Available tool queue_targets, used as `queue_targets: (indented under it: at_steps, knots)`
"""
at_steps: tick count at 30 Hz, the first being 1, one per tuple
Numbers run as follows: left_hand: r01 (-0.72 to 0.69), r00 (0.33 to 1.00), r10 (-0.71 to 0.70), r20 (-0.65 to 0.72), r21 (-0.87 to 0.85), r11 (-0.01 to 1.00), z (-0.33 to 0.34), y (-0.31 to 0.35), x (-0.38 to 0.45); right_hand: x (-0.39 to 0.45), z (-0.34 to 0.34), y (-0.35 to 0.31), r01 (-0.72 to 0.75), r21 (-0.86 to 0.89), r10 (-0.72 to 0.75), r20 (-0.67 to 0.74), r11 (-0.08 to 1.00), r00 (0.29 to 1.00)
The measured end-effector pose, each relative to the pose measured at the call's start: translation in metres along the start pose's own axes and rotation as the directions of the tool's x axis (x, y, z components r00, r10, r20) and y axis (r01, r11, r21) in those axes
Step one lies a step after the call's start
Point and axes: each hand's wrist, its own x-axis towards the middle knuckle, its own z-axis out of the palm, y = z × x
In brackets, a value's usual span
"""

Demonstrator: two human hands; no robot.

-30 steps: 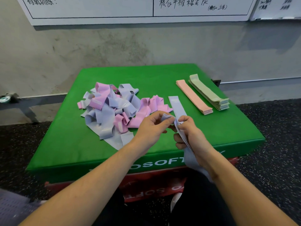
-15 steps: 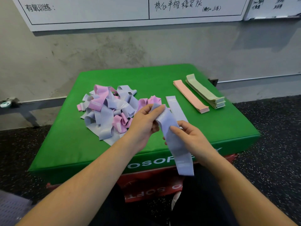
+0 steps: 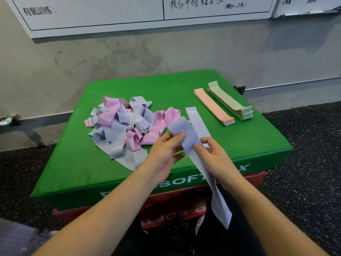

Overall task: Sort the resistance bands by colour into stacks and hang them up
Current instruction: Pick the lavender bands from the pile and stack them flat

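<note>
A lavender band [image 3: 186,134] stretches between both hands above the front of the green box [image 3: 73,163]. My left hand [image 3: 166,152] pinches its upper part, and my right hand [image 3: 214,157] holds it just below; its lower end hangs past the box's front edge. A tangled pile of lavender and pink bands [image 3: 125,124] lies on the box to the left. One flat lavender band [image 3: 198,122] lies beside my hands. At the back right lie a peach stack [image 3: 212,106] and a light green stack [image 3: 230,100].
The green box sits on a red box [image 3: 166,206] against a grey wall. A whiteboard [image 3: 129,13] with handwriting hangs above. Dark speckled floor lies on both sides, and a metal rail [image 3: 11,120] runs along the wall at left.
The held lavender band has been spread out flat and lifted; its lower end now hangs straight down. My hands moved a little apart along it.
</note>
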Motion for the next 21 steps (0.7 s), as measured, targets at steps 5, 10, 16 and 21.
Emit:
queue_targets:
  at_steps: [5, 10, 16, 21]
  knots:
    - [-0.101, 0.994, 0.102, -0.045, 0.021, 0.995, 0.007, 0.002, 0.003, -0.003, -0.009, 0.007, 0.013, 0.013, -0.014, 0.055, 1.000, 0.998]
    - [-0.106, 0.990, 0.102, -0.093, -0.034, 0.994, 0.016, 0.008, 0.012, -0.008, -0.021, 0.015, 0.005, 0.080, -0.022, 0.215, 0.997, 0.976]
    - [-0.152, 0.976, 0.163, -0.145, 0.085, 0.985, 0.021, 0.018, 0.025, -0.003, -0.034, 0.032, 0.027, -0.024, -0.020, 0.240, 0.999, 0.971]
    - [-0.178, 0.968, 0.189, -0.163, 0.081, 0.981, 0.023, 0.022, 0.043, -0.002, -0.035, 0.044, 0.068, -0.074, -0.059, 0.119, 0.995, 0.991]
